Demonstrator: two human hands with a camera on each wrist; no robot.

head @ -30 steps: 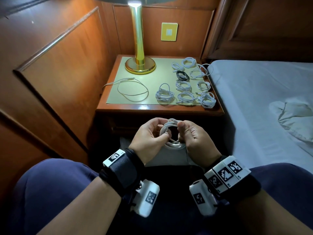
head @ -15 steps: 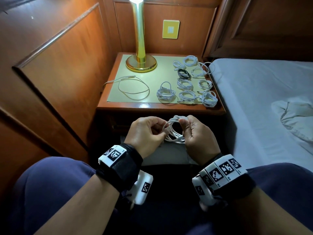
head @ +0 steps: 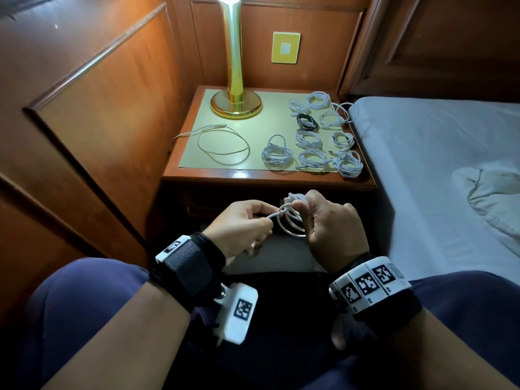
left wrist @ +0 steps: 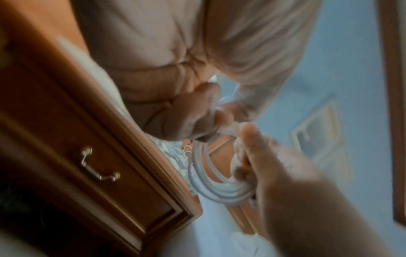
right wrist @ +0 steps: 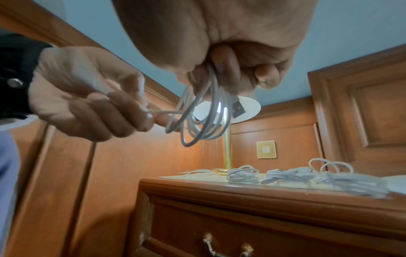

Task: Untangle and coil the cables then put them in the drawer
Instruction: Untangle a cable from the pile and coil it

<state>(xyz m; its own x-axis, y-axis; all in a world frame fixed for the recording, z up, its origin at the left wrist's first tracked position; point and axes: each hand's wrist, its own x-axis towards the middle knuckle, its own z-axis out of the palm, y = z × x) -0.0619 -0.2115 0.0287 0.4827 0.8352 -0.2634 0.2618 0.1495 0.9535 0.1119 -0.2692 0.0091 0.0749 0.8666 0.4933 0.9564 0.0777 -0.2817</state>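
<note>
Wood-panelled wall: far left, running back to the corner.

Loose white cable: uncoiled, lying in one open loop on the left part of the surface, a wooden nightstand top with a pale mat.

Brass lamp: upright at the back of the surface, base on the mat.

Left hand: held in front of the nightstand, above the lap; fingers curled, pinching the free end of the held white cable, which runs taut to the right.

Held white cable: several small loops bunched together between the two hands, a USB plug hanging beside the loops in the right wrist view.

Right hand: just right of the left hand, fingers and thumb closed round the top of the loops, which dangle below it.

Drawer: below the surface edge, metal handle visible; whether it is fully closed cannot be told.

Coiled white cables: a cluster on the right half of the surface, with one coiled black cable among them.

Bed: right of the nightstand, pale sheet.
</note>
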